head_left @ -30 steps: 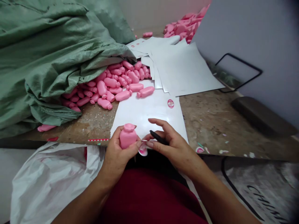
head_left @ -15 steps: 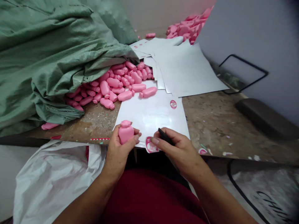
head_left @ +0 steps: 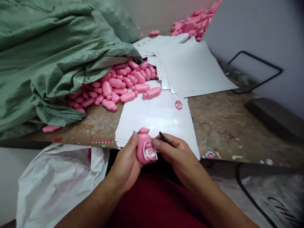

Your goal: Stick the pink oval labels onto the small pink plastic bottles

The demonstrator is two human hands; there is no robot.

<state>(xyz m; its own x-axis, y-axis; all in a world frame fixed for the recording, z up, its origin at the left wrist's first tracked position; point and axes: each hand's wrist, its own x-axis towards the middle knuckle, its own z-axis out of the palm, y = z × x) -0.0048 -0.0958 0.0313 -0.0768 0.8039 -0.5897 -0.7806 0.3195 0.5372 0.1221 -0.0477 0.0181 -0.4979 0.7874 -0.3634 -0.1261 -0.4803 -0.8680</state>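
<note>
My left hand (head_left: 125,166) grips a small pink plastic bottle (head_left: 143,152) upright at the near edge of the white sheets. A round pink-and-white label (head_left: 150,151) lies on the bottle's front, and the fingertips of my right hand (head_left: 177,155) touch its edge. That hand also holds a slim black tool (head_left: 163,137), mostly hidden by the fingers. A stack of white label sheets (head_left: 152,118) lies just beyond the hands, with one round label (head_left: 178,105) on it. Loose pink bottles (head_left: 114,90) spill out from under a green woven sack (head_left: 47,63).
A worn stone-like table (head_left: 220,126) holds everything. More white sheets (head_left: 192,68) overlap behind, and another pink bottle pile (head_left: 190,23) lies beyond. A white plastic bag (head_left: 54,185) hangs at the near left. A grey board (head_left: 258,34) and black wire frame (head_left: 257,71) stand at right.
The label has gone from beside my right hand onto the bottle's front. Both hands have come together, and the bottle has moved right and turned its front toward me.
</note>
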